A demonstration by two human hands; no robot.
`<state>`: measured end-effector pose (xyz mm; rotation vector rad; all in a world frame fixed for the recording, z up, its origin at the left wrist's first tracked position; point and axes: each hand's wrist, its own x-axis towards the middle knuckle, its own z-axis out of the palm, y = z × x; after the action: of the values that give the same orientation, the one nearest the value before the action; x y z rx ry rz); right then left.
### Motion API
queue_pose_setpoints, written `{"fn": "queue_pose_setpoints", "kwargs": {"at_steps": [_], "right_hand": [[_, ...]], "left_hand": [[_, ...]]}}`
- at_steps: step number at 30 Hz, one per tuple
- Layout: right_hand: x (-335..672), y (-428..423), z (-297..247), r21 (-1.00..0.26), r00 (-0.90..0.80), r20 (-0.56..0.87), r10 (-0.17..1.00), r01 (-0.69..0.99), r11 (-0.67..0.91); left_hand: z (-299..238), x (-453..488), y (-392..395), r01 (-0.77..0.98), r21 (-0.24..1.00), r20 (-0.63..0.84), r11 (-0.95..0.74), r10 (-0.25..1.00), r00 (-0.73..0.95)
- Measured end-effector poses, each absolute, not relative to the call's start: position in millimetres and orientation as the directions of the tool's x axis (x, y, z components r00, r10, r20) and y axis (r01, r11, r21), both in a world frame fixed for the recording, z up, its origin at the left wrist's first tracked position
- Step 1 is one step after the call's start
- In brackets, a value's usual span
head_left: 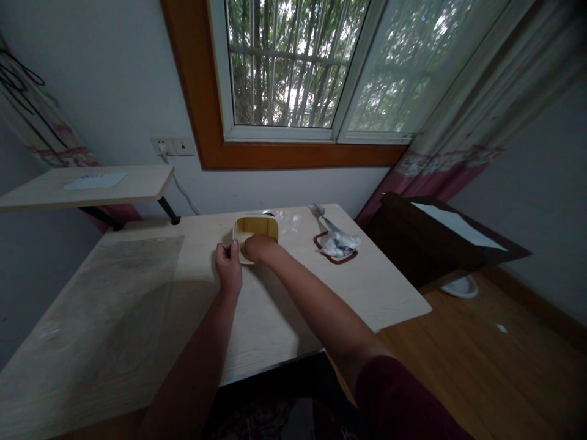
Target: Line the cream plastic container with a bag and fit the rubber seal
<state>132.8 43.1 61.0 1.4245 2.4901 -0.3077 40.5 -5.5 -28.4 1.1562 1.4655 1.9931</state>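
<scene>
A small square container [255, 225] with a pale rim and yellowish inside stands on the table. My left hand [228, 264] is closed on its near left edge, thumb up along the rim. My right hand [260, 249] reaches over the near side into the container, its fingers curled inward; the fingertips and anything in them are hidden. To the right lies a brown rounded frame, perhaps a lid rim [338, 261], with a crumpled clear plastic wrapper [340, 244] on it. Behind that is a grey fork-like utensil [317, 211].
The light wooden table [275, 324] has a clear plastic sheet [132, 293] on its left part. A raised shelf [92, 186] on black legs stands at the back left. A dark brown piece of furniture [422, 244] with white paper is beyond the right edge.
</scene>
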Motion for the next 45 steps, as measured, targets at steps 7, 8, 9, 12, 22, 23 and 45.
{"fn": "queue_pose_setpoints", "kwargs": {"at_steps": [7,8,9,12,22,23,45], "right_hand": [[137,18,66,-0.097,-0.513,-0.209,0.833,0.858,0.504],[138,14,67,-0.102,-0.516,-0.186,0.836,0.857,0.506],[139,10,68,-0.107,-0.517,-0.162,0.841,0.856,0.506],[143,-3,71,-0.117,-0.528,-0.108,0.843,0.848,0.516],[150,-16,82,-0.143,-0.555,-0.116,0.824,0.830,0.539],[148,-15,82,-0.144,-0.545,-0.123,0.829,0.837,0.528],[127,35,50,-0.171,-0.442,-0.258,0.859,0.896,0.410]], "left_hand": [[-26,40,-6,0.136,0.925,0.364,-0.356,0.719,-0.592],[-26,40,-6,0.136,0.925,0.364,-0.356,0.719,-0.591],[-26,40,-6,0.135,0.924,0.364,-0.357,0.719,-0.592],[-29,39,-5,0.137,0.924,0.364,-0.358,0.708,-0.605],[-29,38,-4,0.138,0.933,0.342,-0.333,0.701,-0.626],[-28,38,-5,0.136,0.934,0.340,-0.331,0.704,-0.623],[-23,41,-11,0.163,0.929,0.363,-0.331,0.736,-0.571]]}}
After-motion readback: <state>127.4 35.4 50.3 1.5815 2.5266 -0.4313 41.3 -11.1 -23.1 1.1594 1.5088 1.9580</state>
